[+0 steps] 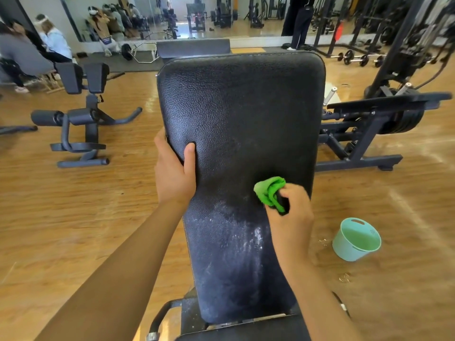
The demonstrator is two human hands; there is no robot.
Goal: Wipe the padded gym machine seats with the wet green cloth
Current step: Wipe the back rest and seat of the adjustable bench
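Note:
A long black padded bench back (236, 114) fills the middle of the head view, with white dusty streaks on its lower half. My left hand (173, 172) grips the pad's left edge, thumb on top and fingers wrapped round the side. My right hand (289, 212) holds a bunched wet green cloth (269, 191) and presses it on the pad near its right edge. A second black pad (246, 331) lies at the bottom of the view, below the first.
A mint green plastic bucket (355, 239) stands on the wooden floor to the right. A black leg machine (83, 114) is at the left, a plate-loaded machine (369, 134) at the right. People sit at the far left by a wall mirror (152, 11).

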